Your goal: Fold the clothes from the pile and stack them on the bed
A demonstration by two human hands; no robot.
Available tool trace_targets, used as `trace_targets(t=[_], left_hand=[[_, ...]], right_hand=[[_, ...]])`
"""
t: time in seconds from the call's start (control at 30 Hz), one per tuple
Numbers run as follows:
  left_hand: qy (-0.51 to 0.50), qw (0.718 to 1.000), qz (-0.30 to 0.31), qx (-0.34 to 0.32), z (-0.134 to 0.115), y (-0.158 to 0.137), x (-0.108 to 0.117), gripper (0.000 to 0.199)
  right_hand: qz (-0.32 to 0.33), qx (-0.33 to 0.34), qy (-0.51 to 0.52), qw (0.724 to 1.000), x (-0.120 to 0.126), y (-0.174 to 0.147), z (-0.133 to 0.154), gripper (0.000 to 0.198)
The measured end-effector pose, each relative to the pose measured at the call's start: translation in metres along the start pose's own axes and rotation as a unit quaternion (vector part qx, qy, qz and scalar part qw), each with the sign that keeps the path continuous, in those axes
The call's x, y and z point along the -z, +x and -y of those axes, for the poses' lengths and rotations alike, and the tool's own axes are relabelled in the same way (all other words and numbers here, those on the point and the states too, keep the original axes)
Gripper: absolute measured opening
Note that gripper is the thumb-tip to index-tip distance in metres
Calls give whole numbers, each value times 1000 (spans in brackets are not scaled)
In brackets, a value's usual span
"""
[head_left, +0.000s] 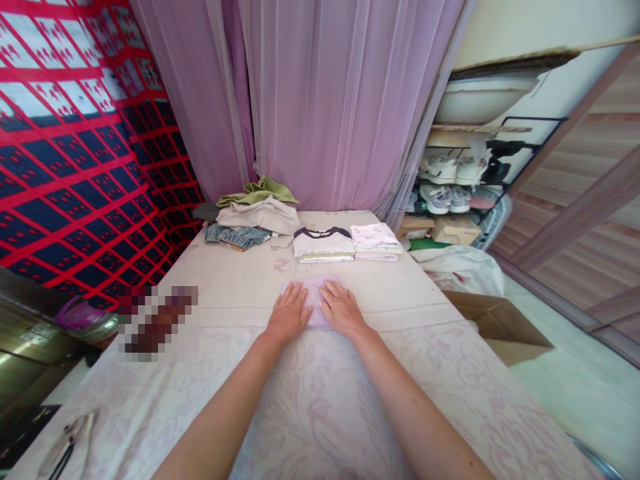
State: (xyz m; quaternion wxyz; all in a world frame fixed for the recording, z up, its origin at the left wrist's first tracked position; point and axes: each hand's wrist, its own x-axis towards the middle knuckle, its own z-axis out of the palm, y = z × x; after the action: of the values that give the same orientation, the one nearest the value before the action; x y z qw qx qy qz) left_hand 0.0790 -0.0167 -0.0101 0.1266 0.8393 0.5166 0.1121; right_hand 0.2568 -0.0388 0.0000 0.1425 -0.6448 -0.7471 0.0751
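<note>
A folded pale purple cloth (pixel 316 300) lies flat in the middle of the covered table (pixel 240 287). On its left side rests my left hand (pixel 289 311), palm down with the fingers stretched out. My right hand (pixel 341 308) lies flat on the right side of the cloth, fingers extended. Just beyond it sits a stack of folded shirts with a dark-collared white shirt (pixel 323 243) on top. Beside that stack, to the right, are folded light pink garments (pixel 376 240).
A loose heap of clothes (pixel 257 217) lies at the back left, before a purple curtain (pixel 330 100). Glasses (pixel 70 440) lie at the near left corner. A blurred patch covers something on the left. On the right stand a cardboard box (pixel 495 323) and a shoe rack (pixel 455 167).
</note>
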Motion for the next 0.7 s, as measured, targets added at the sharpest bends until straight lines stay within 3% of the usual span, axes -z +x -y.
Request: trace_targets(t=[0.07, 0.13, 0.23, 0.33, 0.53, 0.7], left_hand=[[-57, 998, -29, -14, 6, 1, -1, 54], [-131, 988, -82, 13, 14, 1, 0, 51], [-270, 941, -120, 168, 25, 0, 5, 51], [-378, 878, -53, 289, 33, 0, 12, 55], [-430, 854, 10, 292, 32, 2, 22, 34], [-464, 840, -17, 280, 12, 2, 23, 42]], right_hand=[[-62, -51, 32, 996, 4, -1, -9, 46], [-81, -142, 76, 984, 9, 0, -21, 47], [7, -224, 151, 963, 14, 1, -40, 40], [71, -219, 187, 955, 17, 3, -50, 29], [65, -205, 219, 952, 16, 4, -44, 28], [21, -214, 223, 951, 13, 0, -41, 26]])
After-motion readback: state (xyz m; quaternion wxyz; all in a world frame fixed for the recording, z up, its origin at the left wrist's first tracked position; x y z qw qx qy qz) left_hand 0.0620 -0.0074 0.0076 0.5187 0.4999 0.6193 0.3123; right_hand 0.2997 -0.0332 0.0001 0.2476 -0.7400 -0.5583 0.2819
